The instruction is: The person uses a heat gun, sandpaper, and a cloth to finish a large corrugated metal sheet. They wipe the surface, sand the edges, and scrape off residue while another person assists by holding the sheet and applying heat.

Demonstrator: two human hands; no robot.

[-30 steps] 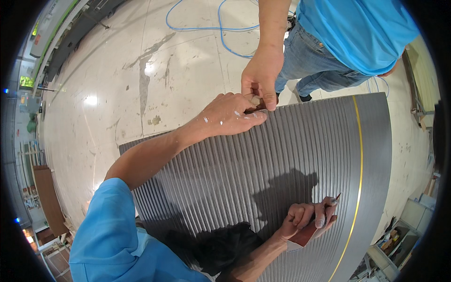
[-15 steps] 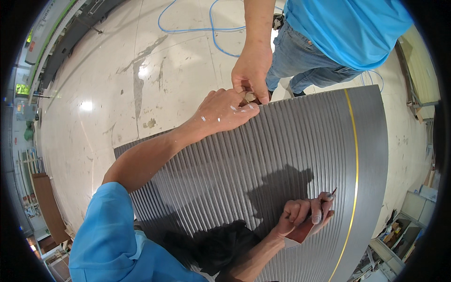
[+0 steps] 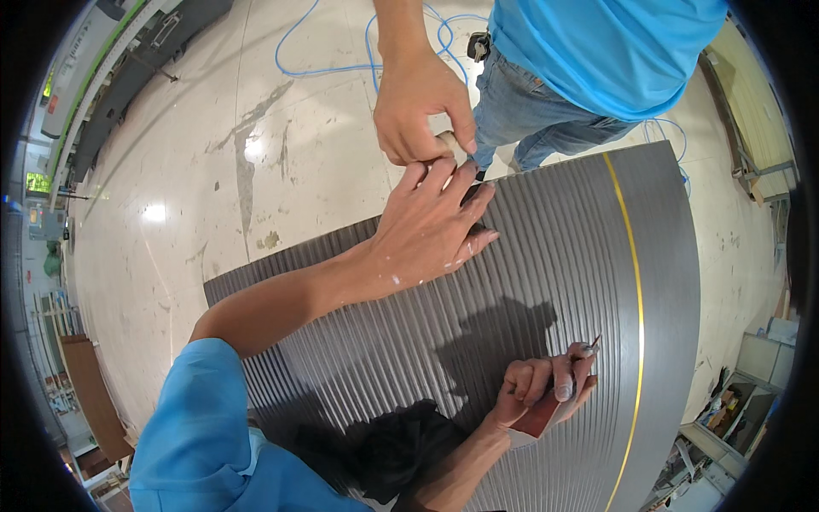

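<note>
My left hand (image 3: 435, 226) reaches over the far edge of a dark grey ribbed panel (image 3: 546, 256), its fingers spread apart. Its fingertips meet the underside of a co-worker's hand (image 3: 422, 107), which pinches a small beige piece (image 3: 447, 143); what lies between the two hands is partly hidden. Lower right, just above the ribs, my right hand (image 3: 546, 384) is closed around a folded piece of reddish sandpaper (image 3: 539, 416). A thin pointed stick (image 3: 596, 340) also pokes out from its fingers, too small to name.
A yellow stripe (image 3: 636, 299) runs down the panel's smooth right part. The co-worker in a blue shirt (image 3: 597, 51) and jeans stands past the far edge. Blue hose (image 3: 333, 70) loops over the pale floor. Black cloth (image 3: 409, 448) is near my body; shelves (image 3: 734, 410) stand right.
My left hand has opened from a closed grip, its fingers spreading and the hand shifting slightly nearer. The co-worker's hand has moved left with the beige piece. My right hand keeps its hold.
</note>
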